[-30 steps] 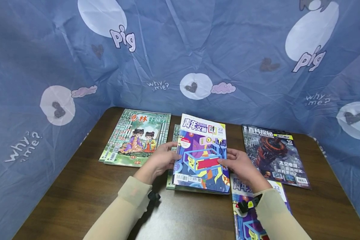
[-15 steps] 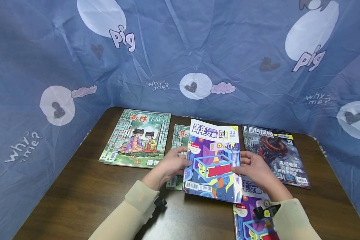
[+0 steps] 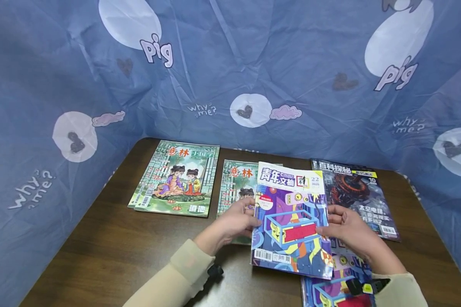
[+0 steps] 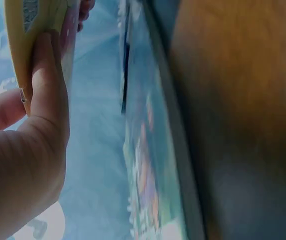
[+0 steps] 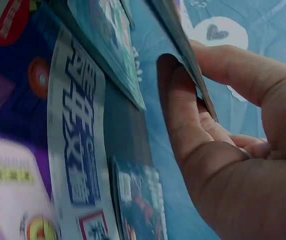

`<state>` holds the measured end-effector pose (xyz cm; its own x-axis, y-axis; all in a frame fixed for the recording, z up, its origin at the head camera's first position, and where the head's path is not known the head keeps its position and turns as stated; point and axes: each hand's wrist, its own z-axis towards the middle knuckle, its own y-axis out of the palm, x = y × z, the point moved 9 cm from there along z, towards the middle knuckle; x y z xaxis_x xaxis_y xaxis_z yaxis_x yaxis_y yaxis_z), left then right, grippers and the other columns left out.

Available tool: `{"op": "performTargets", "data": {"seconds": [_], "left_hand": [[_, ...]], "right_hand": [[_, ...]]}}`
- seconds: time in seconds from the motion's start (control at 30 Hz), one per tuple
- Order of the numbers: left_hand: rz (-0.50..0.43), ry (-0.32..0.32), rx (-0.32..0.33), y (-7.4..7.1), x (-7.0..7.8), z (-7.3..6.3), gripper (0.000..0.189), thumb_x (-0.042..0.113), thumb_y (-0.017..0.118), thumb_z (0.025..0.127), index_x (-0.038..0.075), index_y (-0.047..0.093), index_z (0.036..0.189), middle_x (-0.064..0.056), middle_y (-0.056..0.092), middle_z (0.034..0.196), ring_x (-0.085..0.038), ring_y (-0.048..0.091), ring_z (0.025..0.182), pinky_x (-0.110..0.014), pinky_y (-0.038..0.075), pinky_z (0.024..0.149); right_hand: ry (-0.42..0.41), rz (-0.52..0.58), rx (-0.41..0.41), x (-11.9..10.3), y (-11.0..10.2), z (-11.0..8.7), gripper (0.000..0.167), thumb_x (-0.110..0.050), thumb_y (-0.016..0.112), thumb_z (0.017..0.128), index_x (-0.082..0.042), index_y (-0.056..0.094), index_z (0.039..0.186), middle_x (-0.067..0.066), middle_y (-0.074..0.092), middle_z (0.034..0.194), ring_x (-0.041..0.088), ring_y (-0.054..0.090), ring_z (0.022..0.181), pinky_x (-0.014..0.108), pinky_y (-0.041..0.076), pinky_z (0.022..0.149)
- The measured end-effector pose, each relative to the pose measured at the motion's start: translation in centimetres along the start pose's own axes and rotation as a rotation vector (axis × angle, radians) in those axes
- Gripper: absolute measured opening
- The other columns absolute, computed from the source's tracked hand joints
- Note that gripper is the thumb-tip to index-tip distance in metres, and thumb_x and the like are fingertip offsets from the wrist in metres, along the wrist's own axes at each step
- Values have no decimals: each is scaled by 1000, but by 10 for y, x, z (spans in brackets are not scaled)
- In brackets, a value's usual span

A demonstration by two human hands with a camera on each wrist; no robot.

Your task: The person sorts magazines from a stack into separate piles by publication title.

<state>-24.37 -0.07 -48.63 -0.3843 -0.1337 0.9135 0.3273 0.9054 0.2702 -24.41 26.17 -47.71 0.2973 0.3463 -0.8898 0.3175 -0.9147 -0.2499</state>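
Both hands hold one purple-and-white magazine point(image 3: 292, 226) above the table in the head view. My left hand point(image 3: 232, 224) pinches its left edge, thumb on the cover. On the opposite edge my right hand point(image 3: 351, 232) grips it the same way. The left wrist view shows the left thumb point(image 4: 48, 85) along the magazine's edge point(image 4: 20, 55). In the right wrist view the right hand point(image 5: 223, 150) has its fingers behind the thin magazine. Below it lies a matching purple magazine point(image 3: 336, 292), partly covered by the held one and the right wrist.
A green magazine point(image 3: 230, 192) lies just behind the left hand, partly covered. Further left, green magazines point(image 3: 180, 179) lie overlapped on the dark wooden table point(image 3: 100, 251). Dark magazines point(image 3: 357, 192) lie at the right. A blue printed cloth point(image 3: 199, 76) hangs around the table's back and sides.
Both hands have carried the magazine rightward and toward the front, from over the middle green magazine to over the matching purple one. More of the green cover shows now.
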Motion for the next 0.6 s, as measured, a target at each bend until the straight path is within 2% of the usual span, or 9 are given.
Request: {"op": "performTargets", "data": {"seconds": [0.1, 0.2, 0.4, 0.6], "left_hand": [[-7, -16, -6, 12, -6, -2, 50, -18, 59, 85, -3, 48, 131, -19, 71, 95, -25, 69, 66, -39, 61, 62], [-12, -25, -6, 23, -10, -5, 51, -19, 59, 84, -3, 48, 131, -18, 71, 94, -25, 69, 66, -41, 61, 62], [-12, -9, -39, 44, -17, -6, 47, -22, 59, 84, -2, 50, 126, -19, 71, 94, -28, 70, 70, -41, 61, 60], [-10, -24, -38, 62, -29, -8, 46, -25, 59, 81, -2, 51, 121, -18, 71, 91, -28, 70, 69, -39, 60, 57]], "right_hand": [[36, -49, -6, 8, -7, -8, 72, -14, 82, 88, 7, 38, 142, 17, 70, 116, 30, 69, 98, 41, 57, 82], [38, -48, -45, 13, -11, -17, 71, -13, 80, 89, 9, 36, 141, 19, 70, 114, 32, 70, 96, 43, 58, 81], [47, 21, -145, 26, -21, -30, 68, -13, 75, 94, 11, 32, 141, 21, 70, 113, 39, 70, 95, 48, 58, 80], [86, 81, -236, 44, -27, -39, 67, -10, 68, 98, 13, 26, 145, 22, 69, 116, 41, 69, 99, 51, 57, 83]]}}
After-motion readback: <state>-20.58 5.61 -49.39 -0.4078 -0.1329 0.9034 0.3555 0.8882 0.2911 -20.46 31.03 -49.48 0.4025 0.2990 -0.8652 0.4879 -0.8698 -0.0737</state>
